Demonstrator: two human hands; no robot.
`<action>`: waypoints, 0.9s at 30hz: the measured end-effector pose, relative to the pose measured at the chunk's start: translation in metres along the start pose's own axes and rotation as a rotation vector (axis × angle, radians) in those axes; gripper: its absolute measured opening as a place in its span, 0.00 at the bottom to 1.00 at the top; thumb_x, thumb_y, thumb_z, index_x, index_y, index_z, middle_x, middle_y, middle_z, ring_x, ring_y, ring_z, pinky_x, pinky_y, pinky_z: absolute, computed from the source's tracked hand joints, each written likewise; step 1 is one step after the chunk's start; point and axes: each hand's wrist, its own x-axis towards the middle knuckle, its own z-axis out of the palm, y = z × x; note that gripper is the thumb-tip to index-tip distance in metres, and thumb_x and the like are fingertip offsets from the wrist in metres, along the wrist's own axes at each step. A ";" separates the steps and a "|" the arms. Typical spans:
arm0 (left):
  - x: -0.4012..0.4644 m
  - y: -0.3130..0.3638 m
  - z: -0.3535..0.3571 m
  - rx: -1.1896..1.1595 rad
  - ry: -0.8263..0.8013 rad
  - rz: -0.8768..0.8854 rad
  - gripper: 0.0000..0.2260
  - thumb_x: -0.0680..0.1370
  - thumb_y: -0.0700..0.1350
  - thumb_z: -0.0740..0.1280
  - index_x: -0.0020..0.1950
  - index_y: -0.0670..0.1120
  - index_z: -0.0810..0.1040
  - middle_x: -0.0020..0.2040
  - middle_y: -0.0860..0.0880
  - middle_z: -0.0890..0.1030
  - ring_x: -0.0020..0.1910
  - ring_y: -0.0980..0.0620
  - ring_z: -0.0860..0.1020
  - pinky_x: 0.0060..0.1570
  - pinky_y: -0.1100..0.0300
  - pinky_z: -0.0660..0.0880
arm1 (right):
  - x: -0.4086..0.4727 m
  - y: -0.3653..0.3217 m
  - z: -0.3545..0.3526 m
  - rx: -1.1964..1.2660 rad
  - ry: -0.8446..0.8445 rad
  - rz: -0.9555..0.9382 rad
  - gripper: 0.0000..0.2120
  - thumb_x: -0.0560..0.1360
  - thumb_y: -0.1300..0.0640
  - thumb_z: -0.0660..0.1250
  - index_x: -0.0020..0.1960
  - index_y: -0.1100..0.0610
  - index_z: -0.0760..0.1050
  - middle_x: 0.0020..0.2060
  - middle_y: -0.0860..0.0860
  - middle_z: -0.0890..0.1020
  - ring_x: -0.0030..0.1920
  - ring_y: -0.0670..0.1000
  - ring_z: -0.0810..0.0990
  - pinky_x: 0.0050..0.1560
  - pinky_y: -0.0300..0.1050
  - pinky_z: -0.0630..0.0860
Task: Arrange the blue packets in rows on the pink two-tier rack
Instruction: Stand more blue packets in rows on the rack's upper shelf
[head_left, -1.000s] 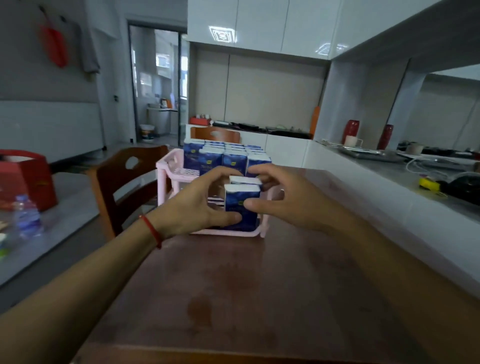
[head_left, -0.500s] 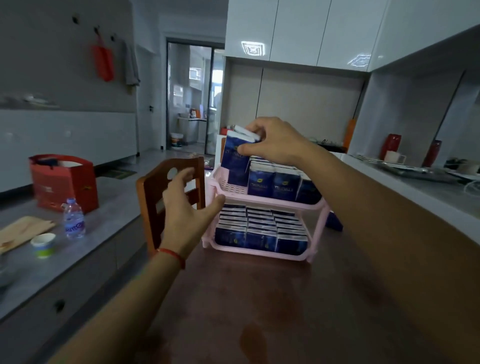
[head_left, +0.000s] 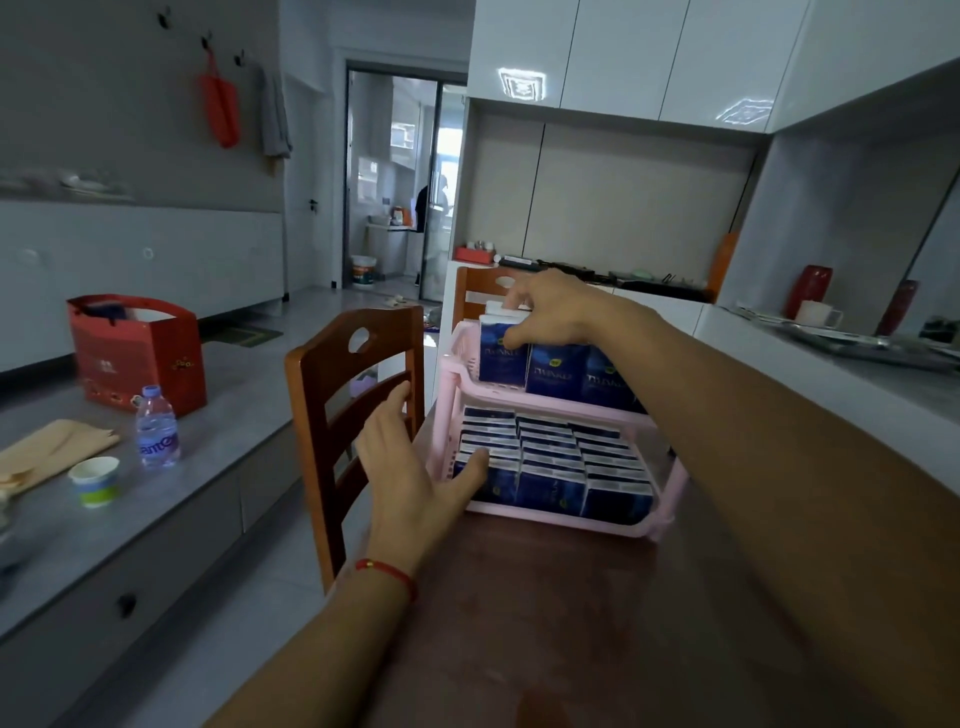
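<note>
1. Blue glossy rectangular packets (head_left: 553, 462) fill the lower tier of the pink slatted plastic two-tier rack (head_left: 667, 501), lying in close rows just beyond our left thumb.
2. More blue packets stand upright on the upper tier, under our right forearm.
3. Our right hand (head_left: 553, 312) pinches the leftmost upright packet (head_left: 501, 353) at its white top edge, thumb on its front face, at the tier's left end.
4. Our left hand (head_left: 410, 467) hovers with fingers spread and straight at the rack's lower left corner; whether it touches, we cannot tell.
5. Left of that hand stands a brown wooden chair (head_left: 353, 395) with a slatted back.
6. Beneath both arms lies the smooth dark brown table (head_left: 545, 623).
</note>
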 end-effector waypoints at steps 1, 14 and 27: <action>0.000 -0.001 0.000 -0.001 0.001 0.004 0.42 0.69 0.55 0.79 0.76 0.45 0.62 0.71 0.44 0.67 0.70 0.48 0.65 0.66 0.56 0.63 | -0.001 -0.002 -0.001 -0.029 -0.010 0.007 0.28 0.72 0.49 0.73 0.70 0.53 0.73 0.64 0.54 0.75 0.57 0.53 0.75 0.57 0.49 0.77; -0.006 -0.001 -0.001 0.045 -0.023 0.118 0.42 0.69 0.64 0.70 0.75 0.43 0.63 0.69 0.43 0.69 0.69 0.45 0.68 0.67 0.46 0.70 | -0.010 -0.005 0.009 -0.106 0.201 -0.024 0.27 0.72 0.42 0.71 0.67 0.51 0.71 0.64 0.54 0.72 0.63 0.56 0.72 0.62 0.59 0.73; -0.046 0.077 0.010 0.082 -0.206 0.844 0.24 0.73 0.40 0.66 0.68 0.41 0.67 0.62 0.41 0.71 0.59 0.41 0.72 0.63 0.53 0.69 | -0.206 0.211 0.052 0.070 0.443 0.211 0.06 0.74 0.61 0.69 0.50 0.56 0.81 0.42 0.53 0.84 0.40 0.52 0.80 0.46 0.50 0.78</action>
